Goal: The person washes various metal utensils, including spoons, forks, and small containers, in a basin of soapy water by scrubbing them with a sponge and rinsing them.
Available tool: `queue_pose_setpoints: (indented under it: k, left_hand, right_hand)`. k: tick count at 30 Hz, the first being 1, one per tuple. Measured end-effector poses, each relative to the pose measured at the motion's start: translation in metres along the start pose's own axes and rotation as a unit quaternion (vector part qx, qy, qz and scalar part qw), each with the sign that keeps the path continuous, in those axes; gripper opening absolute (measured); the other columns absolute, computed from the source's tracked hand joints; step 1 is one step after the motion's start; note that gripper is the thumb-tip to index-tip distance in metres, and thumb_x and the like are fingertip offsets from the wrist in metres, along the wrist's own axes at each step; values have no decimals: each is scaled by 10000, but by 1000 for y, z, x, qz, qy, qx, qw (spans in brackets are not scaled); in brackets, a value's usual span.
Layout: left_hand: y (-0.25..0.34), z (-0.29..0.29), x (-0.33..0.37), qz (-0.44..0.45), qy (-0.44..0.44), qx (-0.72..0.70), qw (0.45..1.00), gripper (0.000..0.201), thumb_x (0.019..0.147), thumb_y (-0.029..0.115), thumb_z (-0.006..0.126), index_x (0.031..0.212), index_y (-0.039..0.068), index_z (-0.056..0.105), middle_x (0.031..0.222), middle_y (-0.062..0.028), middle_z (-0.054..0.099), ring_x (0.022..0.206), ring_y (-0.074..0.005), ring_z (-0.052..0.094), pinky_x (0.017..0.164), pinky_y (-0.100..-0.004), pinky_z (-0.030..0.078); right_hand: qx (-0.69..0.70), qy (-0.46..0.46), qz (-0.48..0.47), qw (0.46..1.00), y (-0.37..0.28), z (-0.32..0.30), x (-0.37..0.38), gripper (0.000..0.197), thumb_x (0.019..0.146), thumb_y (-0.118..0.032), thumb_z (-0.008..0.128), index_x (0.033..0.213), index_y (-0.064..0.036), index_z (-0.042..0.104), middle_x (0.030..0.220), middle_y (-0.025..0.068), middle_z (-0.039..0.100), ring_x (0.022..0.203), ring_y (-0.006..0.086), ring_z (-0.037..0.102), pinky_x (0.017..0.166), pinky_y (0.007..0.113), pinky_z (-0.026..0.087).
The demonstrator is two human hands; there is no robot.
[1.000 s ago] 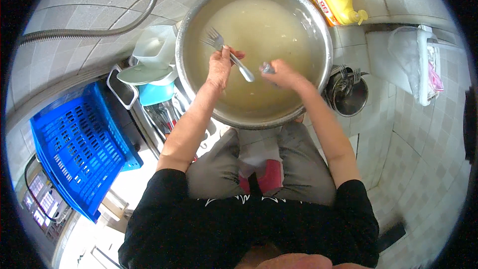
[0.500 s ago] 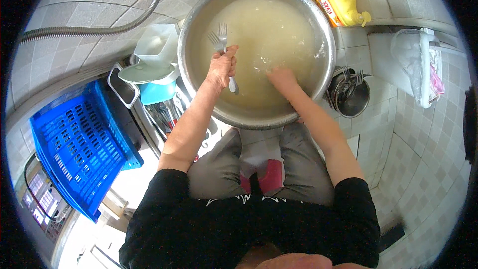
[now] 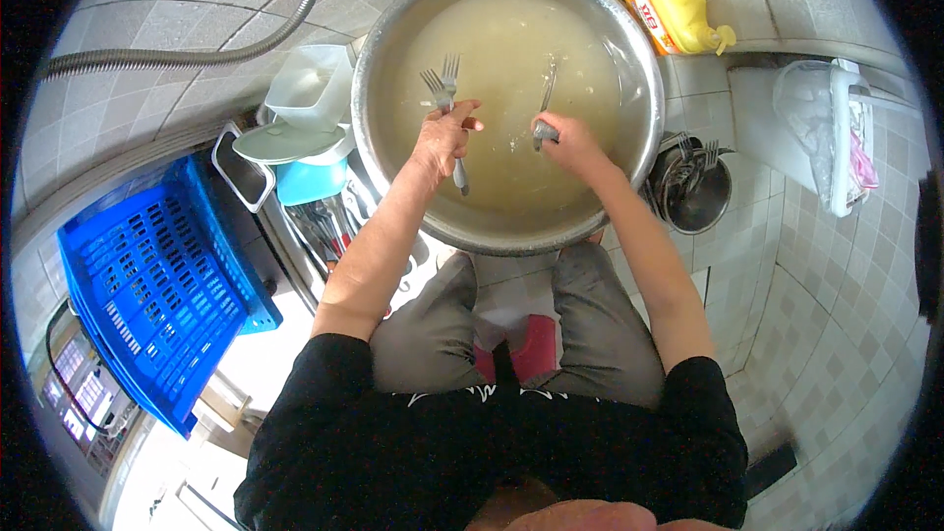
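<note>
A wide metal basin [image 3: 366, 128] of cloudy, yellowish water stands before me. Over its left half, my left hand [image 3: 441, 143] grips two forks [image 3: 444, 84], tines pointing away, with a handle end [image 3: 460, 179] sticking out below the palm. Its index finger reaches out to the right. My right hand [image 3: 575, 145], over the middle of the basin, is closed round another fork [image 3: 549, 84], seen almost edge-on above the water. That fork's grey handle end [image 3: 544, 133] shows beside my fingers.
Right of the basin sits a metal pot [image 3: 696, 205] with several forks. A yellow bottle [image 3: 683, 5] stands at the far right. On the left are plastic tubs [image 3: 310, 88], a blue basket [image 3: 157, 285] and a flexible metal hose [image 3: 197, 59].
My right hand has come up out of the water and now shows a fork. My left hand has shifted slightly right, its index finger stretching out from the forks.
</note>
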State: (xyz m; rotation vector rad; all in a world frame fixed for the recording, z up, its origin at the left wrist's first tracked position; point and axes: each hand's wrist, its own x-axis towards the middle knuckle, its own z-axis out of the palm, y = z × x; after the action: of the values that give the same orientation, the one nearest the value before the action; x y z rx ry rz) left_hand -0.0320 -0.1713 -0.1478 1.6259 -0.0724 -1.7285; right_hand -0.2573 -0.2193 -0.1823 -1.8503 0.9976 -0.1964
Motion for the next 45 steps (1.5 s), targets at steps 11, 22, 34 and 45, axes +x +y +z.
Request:
queue_pose_setpoints:
  k: [11, 22, 34, 45]
  left_hand:
    - [2, 31, -1, -23, -97, 16, 995, 308, 847, 249, 601, 1056, 28, 555, 908, -75, 645, 409, -44, 250, 362, -211, 219]
    - [-2, 24, 4, 34, -38, 18, 999, 196, 782, 119, 666, 930, 19, 585, 757, -57, 622, 635, -119, 552, 559, -250, 450]
    - [-20, 9, 20, 211, 16, 64, 975, 106, 819, 192, 647, 815, 90, 617, 724, -14, 648, 643, -83, 498, 596, -273, 399]
    - [-21, 38, -20, 132, -108, 129, 977, 130, 783, 168, 656, 765, 51, 603, 652, 7, 573, 576, -68, 495, 515, -221, 383]
  right_hand:
    - [243, -32, 4, 969, -46, 5, -14, 244, 722, -39, 538, 963, -49, 568, 896, 18, 646, 840, 90, 571, 766, 246, 450]
    - [238, -38, 90, 966, -24, -13, -8, 229, 879, -226, 505, 999, -43, 574, 867, 124, 623, 782, 205, 605, 700, 323, 473]
    - [-270, -101, 87, 954, 48, 11, 0, 310, 885, -328, 479, 947, -60, 623, 820, 138, 646, 719, 296, 618, 657, 412, 485]
    - [477, 57, 165, 862, -32, 2, 4, 203, 869, -265, 551, 888, -68, 594, 740, 20, 606, 525, 91, 475, 456, 223, 359]
